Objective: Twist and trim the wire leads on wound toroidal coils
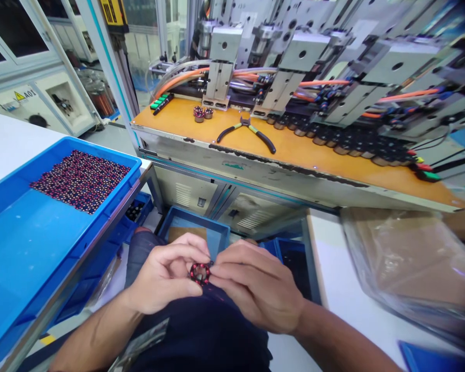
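The person's left hand (174,274) pinches the near-left edge of a small black ring with red spots (200,274), thumb below and fingers above, while the right hand (256,281) grips its other side between thumb and fingertips. The ring is held above the lap, in front of a blue bin (217,233) on the floor. Beyond, on an orange bench top (170,121), lie open pliers (246,124), with two small round parts (203,113) to their left and a row of dark round parts (346,142) to their right. A blue tray (31,243) at the left holds many small red-and-black pieces (83,181).
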